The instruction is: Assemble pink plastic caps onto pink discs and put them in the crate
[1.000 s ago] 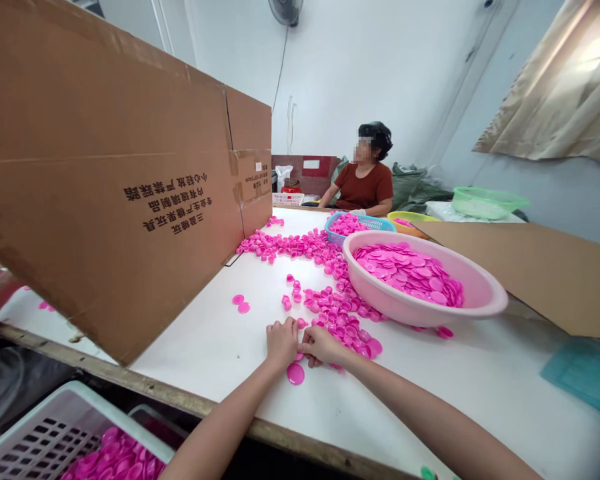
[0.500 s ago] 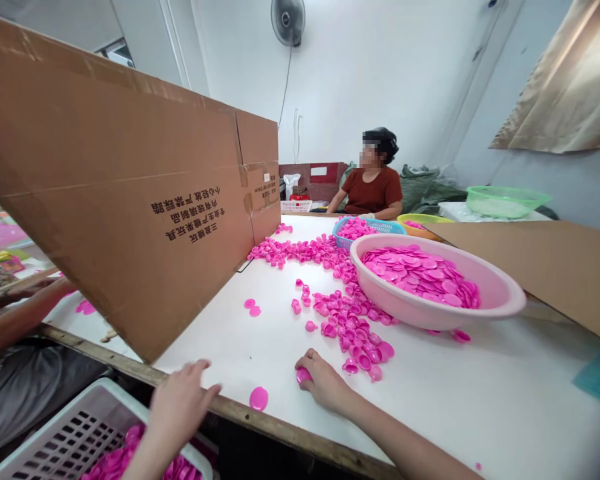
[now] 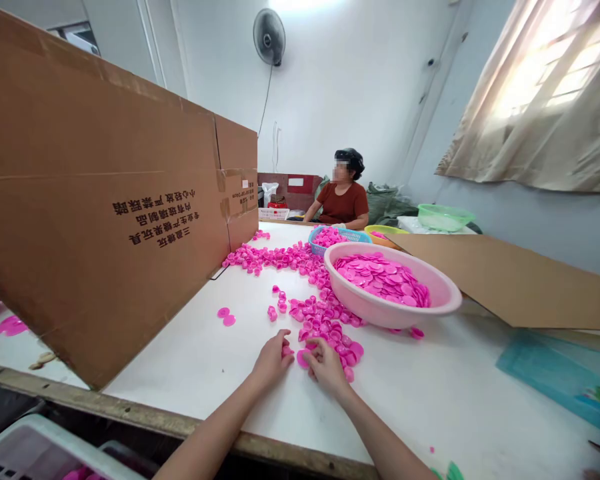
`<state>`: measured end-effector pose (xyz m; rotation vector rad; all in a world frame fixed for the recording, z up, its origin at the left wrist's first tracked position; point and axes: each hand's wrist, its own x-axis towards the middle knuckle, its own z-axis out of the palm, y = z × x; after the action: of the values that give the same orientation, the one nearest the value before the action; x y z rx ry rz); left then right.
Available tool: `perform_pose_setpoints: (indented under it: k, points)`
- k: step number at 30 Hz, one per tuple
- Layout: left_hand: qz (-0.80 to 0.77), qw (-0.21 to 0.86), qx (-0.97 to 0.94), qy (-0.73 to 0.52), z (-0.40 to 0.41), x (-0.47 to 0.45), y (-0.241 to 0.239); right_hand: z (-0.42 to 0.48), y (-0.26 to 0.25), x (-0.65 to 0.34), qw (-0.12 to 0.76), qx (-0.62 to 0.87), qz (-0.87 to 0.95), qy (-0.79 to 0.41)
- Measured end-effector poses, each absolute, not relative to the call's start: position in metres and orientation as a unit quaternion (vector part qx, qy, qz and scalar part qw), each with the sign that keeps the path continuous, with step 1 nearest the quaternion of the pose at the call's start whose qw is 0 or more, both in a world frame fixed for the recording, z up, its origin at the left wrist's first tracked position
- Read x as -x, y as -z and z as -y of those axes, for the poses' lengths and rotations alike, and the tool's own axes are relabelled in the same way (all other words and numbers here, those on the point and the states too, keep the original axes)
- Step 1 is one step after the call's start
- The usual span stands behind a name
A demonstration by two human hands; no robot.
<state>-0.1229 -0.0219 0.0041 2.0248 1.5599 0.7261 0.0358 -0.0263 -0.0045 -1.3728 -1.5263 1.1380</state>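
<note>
My left hand (image 3: 271,357) is over the white table, its fingers closed on a small pink plastic cup (image 3: 287,351) that they partly cover. Close beside it, my right hand (image 3: 326,368) pinches a flat round pink disc (image 3: 303,359) between thumb and fingers. The two pieces are near each other but apart. Just beyond my right hand lies a loose heap of small pink plastic cups (image 3: 325,313), stretching back across the table. Two more pink discs (image 3: 229,320) lie flat to the left of my hands.
A pink basin (image 3: 450,303) full of discs stands right of the heap, with a blue basket (image 3: 316,244) of cups behind. A large cardboard box (image 3: 95,267) walls off the left. A white crate (image 3: 45,437) sits below the table edge. A co-worker (image 3: 343,200) sits across.
My left hand has come from above the crate to the heap and now holds a cup. The disc near the table's front edge is gone from there. The view has turned right.
</note>
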Motion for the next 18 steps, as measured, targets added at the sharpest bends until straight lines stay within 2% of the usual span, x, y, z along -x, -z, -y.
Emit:
perform_pose_setpoints:
  k: [3,5,8,12,18]
  points:
    - [-0.564,0.290,-0.707,-0.314,0.039,0.134,0.002,0.020,0.001,-0.030,0.374,0.515,0.596,-0.489]
    - [-0.581,0.286,-0.691,-0.322,0.043,0.137,0.003,0.015,-0.002,-0.020,0.348,0.504,0.602,-0.513]
    - [-0.602,0.282,-0.668,-0.334,0.042,0.138,0.002,0.006,-0.007,-0.003,0.281,0.508,0.620,-0.529]
    - [-0.588,0.343,-0.646,-0.345,0.040,0.136,-0.001,-0.006,-0.015,0.009,0.183,0.517,0.638,-0.540]
    - [-0.566,0.351,-0.648,-0.369,0.040,0.141,0.001,-0.015,-0.012,0.003,0.123,0.491,0.642,-0.576]
